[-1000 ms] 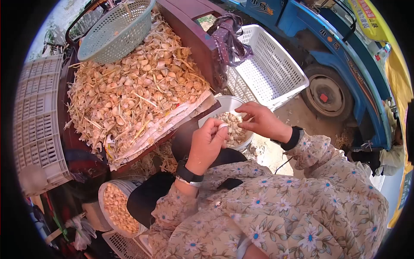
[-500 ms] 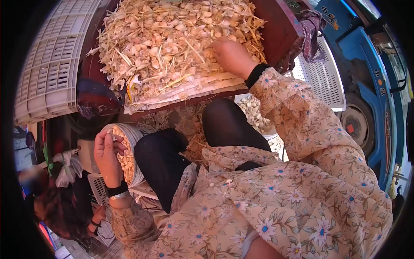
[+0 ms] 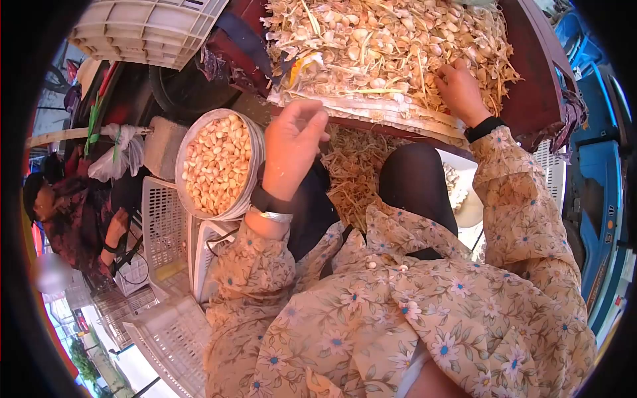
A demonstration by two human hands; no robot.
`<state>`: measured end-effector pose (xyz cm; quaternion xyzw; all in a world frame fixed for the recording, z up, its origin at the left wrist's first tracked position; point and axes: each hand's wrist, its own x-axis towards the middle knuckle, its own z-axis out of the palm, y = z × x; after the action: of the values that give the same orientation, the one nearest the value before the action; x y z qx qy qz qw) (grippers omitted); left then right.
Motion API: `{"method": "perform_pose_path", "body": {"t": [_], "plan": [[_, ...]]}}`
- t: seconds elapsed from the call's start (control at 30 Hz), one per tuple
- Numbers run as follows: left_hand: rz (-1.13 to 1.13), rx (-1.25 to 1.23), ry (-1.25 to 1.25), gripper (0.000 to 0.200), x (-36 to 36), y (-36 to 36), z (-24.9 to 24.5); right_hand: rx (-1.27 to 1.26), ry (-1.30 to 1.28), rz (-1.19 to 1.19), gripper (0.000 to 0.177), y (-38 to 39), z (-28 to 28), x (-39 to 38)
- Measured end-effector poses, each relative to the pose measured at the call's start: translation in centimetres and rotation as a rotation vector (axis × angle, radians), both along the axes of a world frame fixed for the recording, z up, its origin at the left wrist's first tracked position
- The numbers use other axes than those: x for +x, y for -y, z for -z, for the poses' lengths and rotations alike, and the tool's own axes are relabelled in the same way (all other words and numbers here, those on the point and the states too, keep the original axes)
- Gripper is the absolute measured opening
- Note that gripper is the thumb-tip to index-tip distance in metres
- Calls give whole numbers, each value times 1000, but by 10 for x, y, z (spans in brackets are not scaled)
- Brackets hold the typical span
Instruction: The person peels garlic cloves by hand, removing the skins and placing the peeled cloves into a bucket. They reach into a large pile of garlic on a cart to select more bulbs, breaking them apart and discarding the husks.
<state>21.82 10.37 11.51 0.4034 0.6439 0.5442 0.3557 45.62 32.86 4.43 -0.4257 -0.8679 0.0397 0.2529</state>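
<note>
A heap of garlic cloves with dry skins and stalks (image 3: 371, 50) lies on a dark red table. My right hand (image 3: 461, 91) is at the heap's right part, its fingers bent together and touching the cloves; what lies between the fingertips is hidden. My left hand (image 3: 292, 146) hangs above my knee, between the heap's front edge and a round bucket full of garlic cloves (image 3: 215, 166). Its fingers are loosely curled, with the thumb apart from the index finger, and nothing shows in them.
A white crate (image 3: 149, 30) stands at the upper left, and another crate (image 3: 166, 232) is beside the bucket. Under the table lie dry husks (image 3: 361, 176). A white container with cloves (image 3: 468, 205) is by my right knee. Another person (image 3: 79, 212) sits at the left.
My view has turned to the left, showing more of the bucket and the other person. My left hand has moved from over the bucket toward the heap. My right hand stays at the heap.
</note>
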Motion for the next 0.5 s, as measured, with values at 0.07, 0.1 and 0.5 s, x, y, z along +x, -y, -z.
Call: {"method": "perform_pose_path", "body": {"t": [0.07, 0.1, 0.5], "plan": [[210, -7, 29, 22, 35, -26, 10, 51, 7, -11, 12, -2, 3, -3], [262, 1, 95, 22, 52, -35, 14, 77, 14, -10, 12, -4, 3, -3], [277, 208, 684, 36, 111, -111, 34, 14, -430, -113, 13, 59, -62, 8]]}}
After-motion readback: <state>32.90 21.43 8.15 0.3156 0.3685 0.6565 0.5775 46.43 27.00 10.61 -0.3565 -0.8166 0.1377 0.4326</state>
